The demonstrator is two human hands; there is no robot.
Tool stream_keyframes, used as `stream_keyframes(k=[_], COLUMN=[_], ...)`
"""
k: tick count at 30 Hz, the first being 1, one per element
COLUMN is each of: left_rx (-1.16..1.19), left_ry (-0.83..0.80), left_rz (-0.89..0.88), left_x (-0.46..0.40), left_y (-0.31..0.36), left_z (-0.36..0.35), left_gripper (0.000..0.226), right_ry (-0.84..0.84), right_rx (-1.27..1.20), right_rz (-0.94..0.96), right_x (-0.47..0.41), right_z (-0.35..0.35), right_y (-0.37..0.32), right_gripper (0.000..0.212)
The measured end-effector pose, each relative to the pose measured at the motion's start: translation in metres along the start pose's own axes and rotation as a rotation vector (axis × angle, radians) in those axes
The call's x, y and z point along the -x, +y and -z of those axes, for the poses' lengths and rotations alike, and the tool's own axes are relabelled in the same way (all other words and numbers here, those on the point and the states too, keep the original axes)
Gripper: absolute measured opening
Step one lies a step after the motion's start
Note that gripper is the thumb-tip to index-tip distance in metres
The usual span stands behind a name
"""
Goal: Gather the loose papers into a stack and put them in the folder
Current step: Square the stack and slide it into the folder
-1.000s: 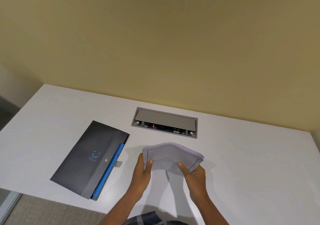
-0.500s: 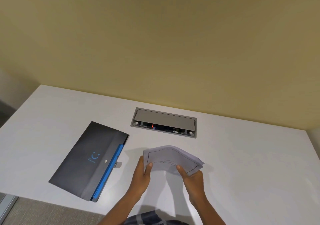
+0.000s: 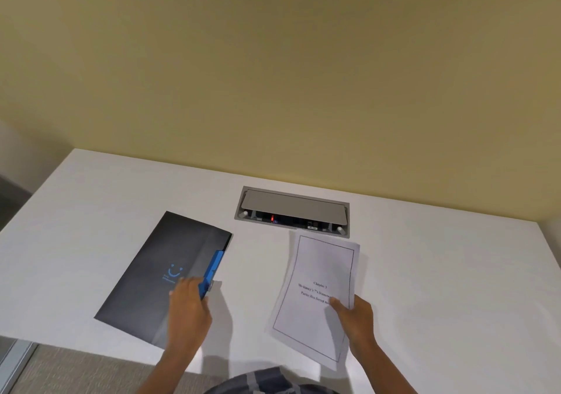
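A stack of white printed papers (image 3: 315, 290) lies flat on the white desk at centre right, its top sheet showing a thin border and a few lines of text. My right hand (image 3: 355, 314) grips the stack at its right edge, thumb on top. A dark grey folder (image 3: 164, 272) with a blue smiley logo and blue inner edge lies at the left, tilted. My left hand (image 3: 189, 305) is at the folder's right edge, fingers closed around the blue edge near its clasp.
A grey cable box (image 3: 293, 211) with a half-raised lid is sunk into the desk (image 3: 440, 287) behind the papers. A yellow wall stands right behind the desk. The desk's front edge runs close to my body, with carpet below at the left.
The papers were held curved in both hands; now they lie flat, further right, in my right hand only. My left hand has let go and moved left onto the folder's edge.
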State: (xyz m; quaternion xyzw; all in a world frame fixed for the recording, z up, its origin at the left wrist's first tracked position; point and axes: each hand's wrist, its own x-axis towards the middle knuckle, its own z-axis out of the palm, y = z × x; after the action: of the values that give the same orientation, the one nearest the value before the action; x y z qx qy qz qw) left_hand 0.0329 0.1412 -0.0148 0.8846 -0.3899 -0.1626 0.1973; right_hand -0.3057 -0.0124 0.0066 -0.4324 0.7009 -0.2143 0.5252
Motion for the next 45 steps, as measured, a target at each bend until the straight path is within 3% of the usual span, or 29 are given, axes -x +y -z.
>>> stream_keyframes(k=[2,5,8,13,22,30,38,45], left_rx=[-0.181,-0.360,-0.418,-0.418,-0.173,-0.138,0.000,0.156], left_ry=[-0.037,-0.120,-0.157,-0.192,-0.252,-0.218,-0.208,-0.216], left_rz=[0.026,0.086,0.065,0.047,0.072,0.078,0.150,0.123], left_x=[-0.007,-0.011,-0.013,-0.019,-0.021,-0.007,0.008,0.023], left_y=[-0.028,-0.056,-0.065,-0.064,-0.052,-0.029,0.030,0.075], left_z=[0.001,-0.005,-0.011,-0.013,-0.009,0.009,0.032,0.026], left_gripper=[0.044,0.074,0.091,0.099,0.085,0.079,0.068,0.064], right_ry=[0.008,0.007,-0.004,0.009,0.017,0.081,0.154,0.139], right_rx=[0.035,0.064,0.059,0.063,-0.005,-0.168,-0.248,-0.244], right_rz=[-0.017,-0.028,-0.034,-0.043,-0.062,-0.038,0.085,0.256], right_x=[0.001,0.005,0.009,0.012,0.026,0.037,0.051,0.077], right_z=[0.001,0.003,0.004,0.004,0.008,0.018,0.027,0.012], right_y=[0.007,0.011,0.012,0.016,0.016,-0.002,-0.029,-0.067], right_gripper=[0.009,0.011,0.010,0.010,0.014,0.014,0.017,0.004])
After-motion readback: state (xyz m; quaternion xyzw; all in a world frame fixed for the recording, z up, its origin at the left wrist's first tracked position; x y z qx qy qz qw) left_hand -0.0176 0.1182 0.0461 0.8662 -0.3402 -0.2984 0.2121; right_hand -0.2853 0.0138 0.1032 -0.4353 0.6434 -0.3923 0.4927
